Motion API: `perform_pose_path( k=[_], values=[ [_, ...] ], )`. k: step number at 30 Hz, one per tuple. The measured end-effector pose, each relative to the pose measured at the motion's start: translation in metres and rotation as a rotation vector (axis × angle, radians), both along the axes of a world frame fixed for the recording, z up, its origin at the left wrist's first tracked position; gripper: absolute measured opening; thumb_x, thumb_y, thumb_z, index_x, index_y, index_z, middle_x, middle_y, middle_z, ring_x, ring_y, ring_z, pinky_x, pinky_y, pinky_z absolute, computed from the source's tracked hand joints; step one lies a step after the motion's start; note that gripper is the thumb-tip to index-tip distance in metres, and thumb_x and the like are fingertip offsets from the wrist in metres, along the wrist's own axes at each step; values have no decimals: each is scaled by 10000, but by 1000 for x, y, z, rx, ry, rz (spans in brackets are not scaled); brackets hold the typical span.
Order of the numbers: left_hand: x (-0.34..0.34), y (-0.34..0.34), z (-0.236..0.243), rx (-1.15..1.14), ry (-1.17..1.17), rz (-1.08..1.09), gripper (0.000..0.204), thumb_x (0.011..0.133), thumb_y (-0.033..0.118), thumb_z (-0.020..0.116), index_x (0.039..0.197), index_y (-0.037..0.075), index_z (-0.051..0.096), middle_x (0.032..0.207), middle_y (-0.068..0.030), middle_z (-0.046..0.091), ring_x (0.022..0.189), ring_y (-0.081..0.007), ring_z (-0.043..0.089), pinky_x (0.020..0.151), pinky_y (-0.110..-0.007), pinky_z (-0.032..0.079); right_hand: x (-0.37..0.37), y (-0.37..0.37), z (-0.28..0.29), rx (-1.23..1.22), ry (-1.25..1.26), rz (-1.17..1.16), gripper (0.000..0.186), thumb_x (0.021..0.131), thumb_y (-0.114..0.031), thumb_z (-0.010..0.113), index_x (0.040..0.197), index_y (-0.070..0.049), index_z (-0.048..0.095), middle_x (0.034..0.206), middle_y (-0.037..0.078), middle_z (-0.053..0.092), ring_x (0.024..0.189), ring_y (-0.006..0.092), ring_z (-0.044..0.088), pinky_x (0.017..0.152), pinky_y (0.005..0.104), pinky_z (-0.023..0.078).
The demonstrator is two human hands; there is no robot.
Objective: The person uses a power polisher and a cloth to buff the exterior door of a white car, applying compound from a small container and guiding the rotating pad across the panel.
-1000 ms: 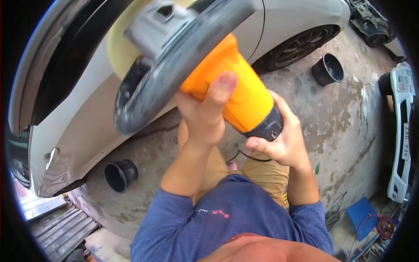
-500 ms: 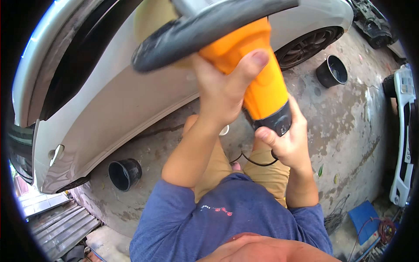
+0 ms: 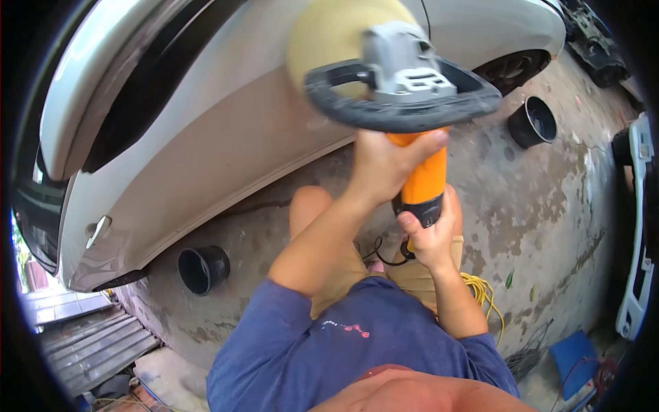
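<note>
An orange car polisher (image 3: 410,81) with a grey metal head and a black loop handle is held up in front of me. Its round yellowish pad (image 3: 328,42) looks smeared and lies against or very close to the side of a white car (image 3: 226,130); I cannot tell whether they touch. My left hand (image 3: 386,165) wraps round the orange body just below the loop handle. Around the black rear end of the polisher, my right hand (image 3: 434,233) is closed. A black cable runs from that end between my legs.
One black bucket (image 3: 203,270) stands by the car at left, another (image 3: 533,122) near a wheel at right. A yellow cord (image 3: 484,295) lies beside my right leg. A white bumper (image 3: 638,226) stands at the far right, near a blue panel (image 3: 575,364).
Both hands have brought the polisher lower and nearer to me, tilting it so its grey head and pad now show. The yellow cord has come into view.
</note>
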State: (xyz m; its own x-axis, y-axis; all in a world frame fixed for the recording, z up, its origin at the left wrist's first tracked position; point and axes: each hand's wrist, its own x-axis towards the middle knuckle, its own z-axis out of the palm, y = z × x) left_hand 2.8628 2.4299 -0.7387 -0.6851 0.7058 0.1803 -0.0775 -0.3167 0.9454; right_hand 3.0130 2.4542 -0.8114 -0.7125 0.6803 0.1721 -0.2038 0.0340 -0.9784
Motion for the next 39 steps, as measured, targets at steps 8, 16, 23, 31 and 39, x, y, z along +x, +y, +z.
perform_pose_path(
  k=[8, 16, 23, 31, 39],
  values=[
    [-4, -71, -8, -72, 24, 233, 458, 873, 263, 849, 1186, -5, 649, 1103, -89, 716, 990, -178, 689, 882, -354, 569, -7, -49, 4, -287, 24, 151, 955, 786, -377, 914, 1466, 59, 404, 1303, 117, 610, 1208, 207, 595, 1044, 344, 467],
    [-18, -175, 7, 144, -118, 383, 791, 924, 625, 635, 1413, 13, 523, 1323, -170, 604, 1183, -309, 630, 872, -463, 604, -27, -84, 48, 253, -286, 402, 1027, 722, -307, 956, 1514, -7, 375, 1190, 219, 726, 1104, 283, 731, 938, 364, 576],
    [-9, -101, -6, 62, -172, 148, 449, 884, 288, 835, 1224, 41, 677, 1151, -65, 707, 1060, -166, 669, 931, -352, 554, -3, -54, 27, 177, -107, 63, 892, 750, -362, 931, 1411, 29, 477, 1047, 96, 704, 964, 233, 699, 878, 341, 556],
    [-8, -19, 1, 2, 98, 219, 775, 737, 290, 945, 1279, -26, 490, 1148, -121, 690, 1018, -233, 690, 937, -374, 551, 0, -35, 3, -102, -89, -19, 594, 893, -435, 818, 1208, -32, 516, 810, 44, 624, 608, 114, 602, 536, 262, 498],
    [-35, -198, 19, 30, 89, 464, 570, 957, 420, 666, 1304, -26, 593, 1199, -141, 689, 1029, -225, 700, 898, -378, 582, -53, -129, 33, -58, -50, 381, 945, 789, -259, 909, 1494, 58, 366, 1321, 169, 632, 1215, 246, 625, 1048, 363, 487]
  ],
)
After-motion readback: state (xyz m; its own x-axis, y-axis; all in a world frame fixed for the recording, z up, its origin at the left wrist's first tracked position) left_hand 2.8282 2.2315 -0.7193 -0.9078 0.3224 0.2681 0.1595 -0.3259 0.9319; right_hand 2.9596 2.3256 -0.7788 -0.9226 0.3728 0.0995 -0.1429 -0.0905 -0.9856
